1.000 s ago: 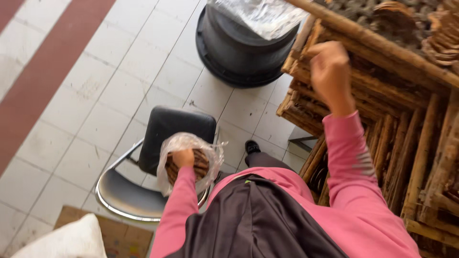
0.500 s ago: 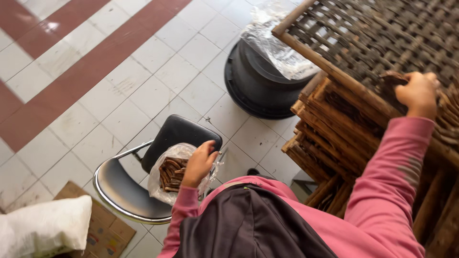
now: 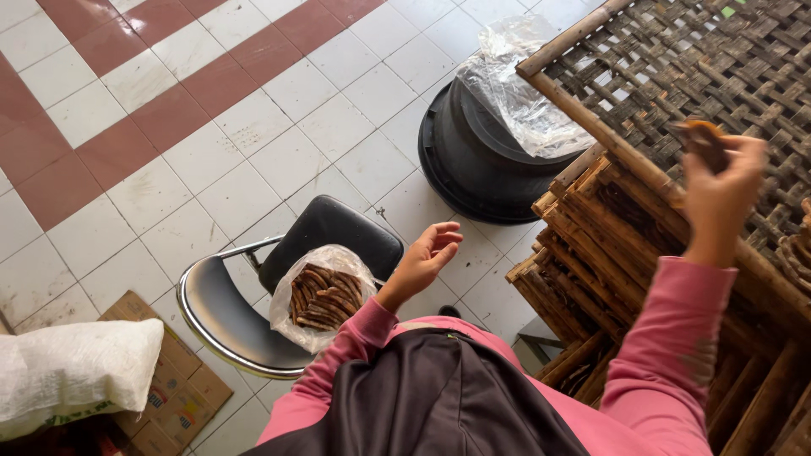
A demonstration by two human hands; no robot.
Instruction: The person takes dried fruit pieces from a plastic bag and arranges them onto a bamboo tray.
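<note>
right hand (image 3: 718, 190) raised over the edge of the woven bamboo rack (image 3: 676, 76), fingers pinched around one brown dried piece (image 3: 701, 139); the piece is blurred, so i can't say which way it lies in the grip. left hand (image 3: 427, 253) hangs released, palm up and fingers loosely curled, holding nothing, just beside the clear plastic bag (image 3: 325, 295) and not touching it.

the bag sits open on the seat of a black chair (image 3: 220, 308) and holds a heap of similar brown strips. the rack tops a stack of bamboo trays (image 3: 591, 245); a few more pieces lie at its far right edge. behind the stack stands a black tub (image 3: 473, 160) with crumpled plastic sheet (image 3: 519, 89) across it. a white sack (image 3: 72, 371) rests on flattened cardboard (image 3: 173, 388) at lower left, on the tiled floor (image 3: 211, 110).

judgement, for handling well: i would keep the pinch light, since a dried strip looks brittle and could snap. over the open weave, a piece held flat and crossing several slats should not slip through the gaps. the left hand is best kept near the bag mouth so the film stays open and the bag does not slide off the curved seat. the bag looks slumped toward the seat's front edge; a careless pull could tip it.
</note>
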